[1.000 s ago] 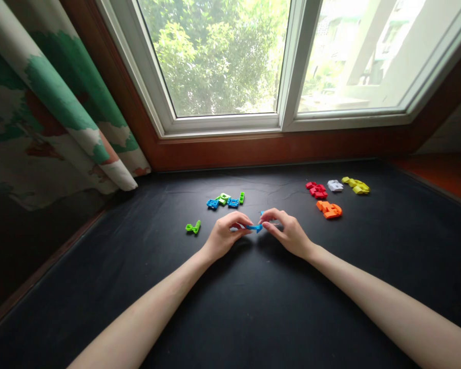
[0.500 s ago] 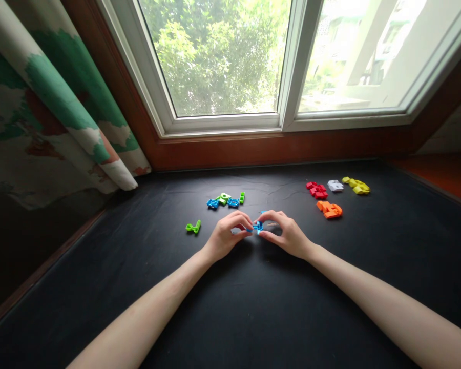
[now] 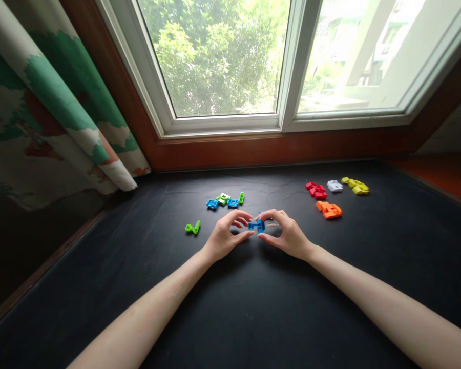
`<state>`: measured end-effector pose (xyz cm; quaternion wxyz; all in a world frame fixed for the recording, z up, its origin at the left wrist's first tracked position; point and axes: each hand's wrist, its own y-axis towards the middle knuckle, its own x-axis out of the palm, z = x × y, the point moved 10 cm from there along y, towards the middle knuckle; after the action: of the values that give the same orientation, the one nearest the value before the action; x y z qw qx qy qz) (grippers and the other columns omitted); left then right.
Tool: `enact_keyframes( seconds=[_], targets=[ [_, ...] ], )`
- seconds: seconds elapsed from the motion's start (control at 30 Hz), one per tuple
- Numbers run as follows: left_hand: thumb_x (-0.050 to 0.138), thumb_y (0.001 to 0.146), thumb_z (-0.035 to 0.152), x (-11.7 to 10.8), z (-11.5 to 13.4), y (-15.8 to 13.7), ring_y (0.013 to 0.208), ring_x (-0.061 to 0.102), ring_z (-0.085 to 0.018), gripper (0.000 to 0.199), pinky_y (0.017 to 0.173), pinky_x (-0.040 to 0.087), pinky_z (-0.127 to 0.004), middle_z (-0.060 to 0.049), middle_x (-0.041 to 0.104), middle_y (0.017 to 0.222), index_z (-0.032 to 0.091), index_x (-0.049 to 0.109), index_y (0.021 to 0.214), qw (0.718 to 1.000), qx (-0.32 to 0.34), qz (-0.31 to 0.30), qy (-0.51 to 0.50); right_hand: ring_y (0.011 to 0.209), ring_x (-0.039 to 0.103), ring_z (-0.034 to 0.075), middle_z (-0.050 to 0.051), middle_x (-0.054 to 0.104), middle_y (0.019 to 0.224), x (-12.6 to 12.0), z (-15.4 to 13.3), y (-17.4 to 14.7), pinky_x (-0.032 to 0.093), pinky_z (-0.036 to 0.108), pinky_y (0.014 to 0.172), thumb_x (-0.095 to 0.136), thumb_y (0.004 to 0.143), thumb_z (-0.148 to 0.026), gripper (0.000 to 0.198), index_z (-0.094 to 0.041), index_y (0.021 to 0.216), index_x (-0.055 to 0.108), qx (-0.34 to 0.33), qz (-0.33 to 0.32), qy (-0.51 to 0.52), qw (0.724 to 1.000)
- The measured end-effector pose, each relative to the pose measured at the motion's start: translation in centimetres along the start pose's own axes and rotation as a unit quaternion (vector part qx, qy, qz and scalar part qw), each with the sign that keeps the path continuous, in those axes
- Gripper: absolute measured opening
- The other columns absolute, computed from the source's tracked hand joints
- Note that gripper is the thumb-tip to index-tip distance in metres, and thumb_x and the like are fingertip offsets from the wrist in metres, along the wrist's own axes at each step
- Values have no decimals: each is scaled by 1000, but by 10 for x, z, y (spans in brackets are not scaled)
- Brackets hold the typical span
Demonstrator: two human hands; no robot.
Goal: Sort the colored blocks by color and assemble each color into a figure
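Between my hands is a blue plastic building piece (image 3: 259, 226), with a narrow arm that points left and a taller block at its right. My right hand (image 3: 286, 233) pinches the taller block between thumb and fingertips. Around the narrow arm my left hand (image 3: 228, 233) curves with thumb and fingers apart; whether a fingertip touches the piece is hard to tell. Part of the blue piece is hidden behind my right fingers.
A green piece (image 3: 192, 227) lies left of my left hand. Beyond it sit blue pieces (image 3: 212, 204) and green pieces (image 3: 224, 198). At the back right are red (image 3: 317, 190), white (image 3: 334, 186), yellow (image 3: 356, 186) and orange pieces (image 3: 329, 209) on the black surface (image 3: 230, 312).
My left thumb and fingers have spread apart from the blue piece, so its narrow arm now shows. My right hand keeps its hold almost in place.
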<state>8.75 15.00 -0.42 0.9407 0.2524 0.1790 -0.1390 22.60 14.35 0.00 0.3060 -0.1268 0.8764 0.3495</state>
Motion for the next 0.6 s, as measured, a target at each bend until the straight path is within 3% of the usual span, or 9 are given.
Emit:
enact_keyframes(
  seconds=[0.6],
  targets=[
    [65, 86, 33, 4, 0, 0, 81, 67, -17, 19, 78, 54, -30, -4, 74, 89, 17, 70, 92, 998, -12, -29, 56, 94, 63, 23, 3, 69, 98, -1, 2, -2, 51, 37, 84, 70, 82, -23, 24, -27, 102, 58, -6, 19, -26, 999]
  ],
)
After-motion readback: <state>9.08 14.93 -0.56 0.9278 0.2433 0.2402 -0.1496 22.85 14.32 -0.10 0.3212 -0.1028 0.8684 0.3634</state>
